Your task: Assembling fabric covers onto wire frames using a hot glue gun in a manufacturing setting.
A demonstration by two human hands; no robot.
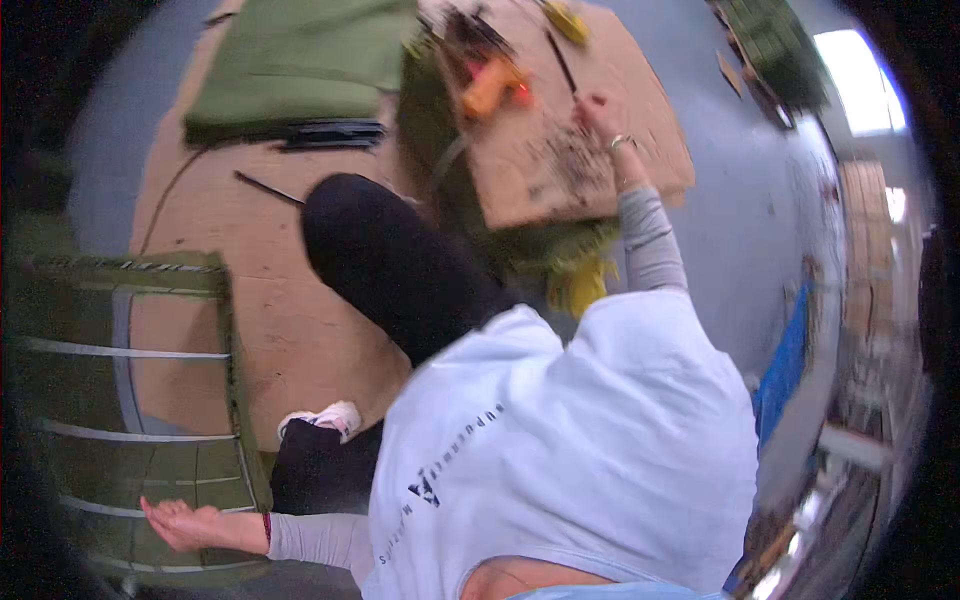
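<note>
My right hand [598,117] is over a tan board [648,120] at the top right, fingers closed at the end of a thin black strip [562,62]. Motion blurs this grip. Scattered small black pieces [572,165] lie on the board just nearer than the hand. To its left is an orange tool [492,92], too smeared to name. My left hand [180,525] hangs out at the lower left, fingers apart and nothing seen in them. It is over or beside a green fabric-covered frame [236,400] crossed by white straps [140,432].
Folded green fabric [300,60] lies at the top left beside dark strips [330,135]. Another black strip [268,187] rests on tan sheeting [290,260] near my knee. A yellow thing [580,285] hangs below the board. Stacked green material [775,50] stands far right.
</note>
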